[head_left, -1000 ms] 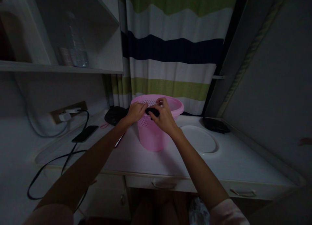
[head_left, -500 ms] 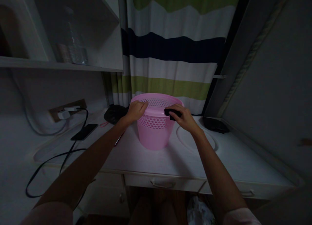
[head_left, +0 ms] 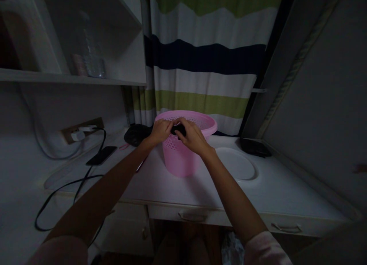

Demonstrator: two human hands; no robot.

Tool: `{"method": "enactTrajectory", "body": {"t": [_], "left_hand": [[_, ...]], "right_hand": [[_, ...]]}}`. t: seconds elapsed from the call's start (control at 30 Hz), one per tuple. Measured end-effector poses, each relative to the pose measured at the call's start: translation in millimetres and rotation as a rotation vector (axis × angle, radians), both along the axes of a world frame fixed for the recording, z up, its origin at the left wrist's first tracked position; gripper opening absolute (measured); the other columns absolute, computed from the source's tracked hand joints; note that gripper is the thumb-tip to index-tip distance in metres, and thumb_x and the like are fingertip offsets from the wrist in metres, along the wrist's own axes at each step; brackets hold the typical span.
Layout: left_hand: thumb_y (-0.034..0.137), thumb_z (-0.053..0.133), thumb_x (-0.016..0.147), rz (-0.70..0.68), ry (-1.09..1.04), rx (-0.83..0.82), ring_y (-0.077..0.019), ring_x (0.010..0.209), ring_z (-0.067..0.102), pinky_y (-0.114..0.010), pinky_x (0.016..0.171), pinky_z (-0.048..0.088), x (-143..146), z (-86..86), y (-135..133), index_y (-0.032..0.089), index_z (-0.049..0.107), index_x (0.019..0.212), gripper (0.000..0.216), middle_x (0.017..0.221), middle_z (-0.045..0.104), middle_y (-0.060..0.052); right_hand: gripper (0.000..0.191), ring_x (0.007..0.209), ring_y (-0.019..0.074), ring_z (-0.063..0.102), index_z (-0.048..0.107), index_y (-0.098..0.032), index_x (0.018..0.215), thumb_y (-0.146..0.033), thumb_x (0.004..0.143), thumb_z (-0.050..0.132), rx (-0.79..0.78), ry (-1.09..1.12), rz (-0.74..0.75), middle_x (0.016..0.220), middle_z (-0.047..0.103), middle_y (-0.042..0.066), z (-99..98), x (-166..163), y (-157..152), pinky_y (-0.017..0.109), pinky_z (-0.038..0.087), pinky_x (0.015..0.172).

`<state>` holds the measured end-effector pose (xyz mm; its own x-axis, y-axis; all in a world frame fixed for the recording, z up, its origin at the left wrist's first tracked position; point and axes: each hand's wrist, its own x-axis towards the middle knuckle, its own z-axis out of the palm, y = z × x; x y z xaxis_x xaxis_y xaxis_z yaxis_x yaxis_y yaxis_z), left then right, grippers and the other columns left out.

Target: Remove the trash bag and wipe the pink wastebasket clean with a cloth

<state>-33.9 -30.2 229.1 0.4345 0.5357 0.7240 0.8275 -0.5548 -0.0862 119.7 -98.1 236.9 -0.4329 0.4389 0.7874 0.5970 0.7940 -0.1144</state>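
A pink plastic basket (head_left: 182, 161) with a band of holes below its rim stands upright on the white desk. My left hand (head_left: 161, 131) is closed on the near left part of the rim. My right hand (head_left: 192, 135) grips a folded black cloth (head_left: 179, 131), pressed against the near rim just beside my left hand. Both hands cover part of the rim, and the cloth is partly hidden by my fingers.
To the right lies a round white lid (head_left: 237, 163), with a black pouch (head_left: 254, 147) behind it. A black bag (head_left: 137, 134), a phone (head_left: 101, 155) and a looped cable (head_left: 56, 192) are at left. A striped curtain (head_left: 200, 81) hangs behind.
My right hand has slid left along the near rim with the black cloth, from the right side to beside my left hand. My left hand keeps its hold on the basket.
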Motion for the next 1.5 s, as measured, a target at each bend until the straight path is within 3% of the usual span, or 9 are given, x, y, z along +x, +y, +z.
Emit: {"method": "enactTrajectory", "body": {"t": [0.23, 0.47, 0.57, 0.8, 1.0, 1.13, 1.3, 1.5], "left_hand": [[0.031, 0.026, 0.088, -0.079, -0.020, -0.060, -0.0149, 0.055, 0.053, -0.027, 0.057, 0.033, -1, 4.2, -2, 0.012, 0.061, 0.060, 0.048, 0.057, 0.062, -0.008], [0.034, 0.025, 0.087, -0.094, -0.061, -0.076, -0.0151, 0.053, 0.050, -0.028, 0.058, 0.033, -2, 3.5, -2, 0.012, 0.060, 0.056, 0.052, 0.054, 0.059, -0.008], [0.034, 0.023, 0.087, -0.094, -0.071, -0.070, -0.0153, 0.052, 0.050, -0.029, 0.058, 0.033, -1, 2.9, -2, 0.012, 0.060, 0.056, 0.053, 0.053, 0.058, -0.007], [0.032, 0.024, 0.087, -0.039, -0.023, -0.063, -0.0160, 0.056, 0.053, -0.029, 0.059, 0.033, 1, 3.5, -3, 0.011, 0.064, 0.062, 0.051, 0.059, 0.062, -0.009], [0.030, 0.024, 0.088, -0.038, -0.005, -0.039, -0.0165, 0.060, 0.055, -0.028, 0.057, 0.034, -2, 0.5, 3, 0.010, 0.065, 0.073, 0.048, 0.064, 0.065, -0.010], [0.029, 0.023, 0.087, -0.072, -0.027, -0.042, -0.0158, 0.059, 0.055, -0.027, 0.057, 0.034, -4, 0.0, 6, 0.012, 0.064, 0.070, 0.048, 0.063, 0.064, -0.008], [0.030, 0.026, 0.086, -0.073, -0.062, -0.065, -0.0139, 0.056, 0.052, -0.026, 0.057, 0.034, -3, 2.6, 2, 0.013, 0.061, 0.059, 0.047, 0.056, 0.061, -0.006], [0.032, 0.029, 0.084, -0.140, -0.155, -0.148, -0.0143, 0.057, 0.051, -0.027, 0.058, 0.035, -4, 4.5, 3, 0.013, 0.059, 0.056, 0.045, 0.055, 0.059, -0.005]], "right_hand": [[0.012, 0.087, 0.0180, 0.053, 0.057, -0.018, 0.089, -0.018, 0.078, 0.053, -0.033, -0.034, 0.121, 0.087, 0.060, 0.006, 3.0, 19, -8, 0.034, 0.040, 0.081], [0.015, 0.088, 0.0159, 0.057, 0.061, -0.019, 0.090, -0.024, 0.076, 0.058, -0.205, 0.158, 0.229, 0.091, 0.062, 0.005, 0.7, 71, -10, 0.033, 0.043, 0.082], [0.017, 0.087, 0.0154, 0.058, 0.062, -0.019, 0.091, -0.024, 0.075, 0.058, -0.272, 0.173, 0.229, 0.090, 0.064, 0.005, 3.2, 78, -8, 0.032, 0.044, 0.082], [0.018, 0.083, 0.0141, 0.060, 0.064, -0.016, 0.091, -0.018, 0.076, 0.054, -0.365, 0.095, 0.193, 0.088, 0.067, 0.004, 16.6, 46, -1, 0.028, 0.045, 0.077], [0.020, 0.084, 0.0148, 0.059, 0.065, -0.017, 0.092, -0.014, 0.074, 0.055, -0.301, -0.051, 0.077, 0.090, 0.067, 0.004, 26.6, 9, 9, 0.028, 0.042, 0.080], [0.022, 0.086, 0.0150, 0.059, 0.063, -0.018, 0.096, -0.018, 0.076, 0.054, -0.296, -0.055, 0.061, 0.093, 0.066, 0.004, 25.5, 4, 8, 0.029, 0.041, 0.081], [0.019, 0.088, 0.0145, 0.058, 0.063, -0.018, 0.095, -0.019, 0.078, 0.053, -0.249, -0.021, 0.159, 0.093, 0.065, 0.005, 18.5, 24, -4, 0.029, 0.042, 0.081], [0.019, 0.086, 0.0150, 0.057, 0.062, -0.019, 0.096, -0.024, 0.079, 0.054, -0.261, 0.041, 0.208, 0.089, 0.063, 0.005, 11.9, 77, -15, 0.031, 0.044, 0.078]]}}
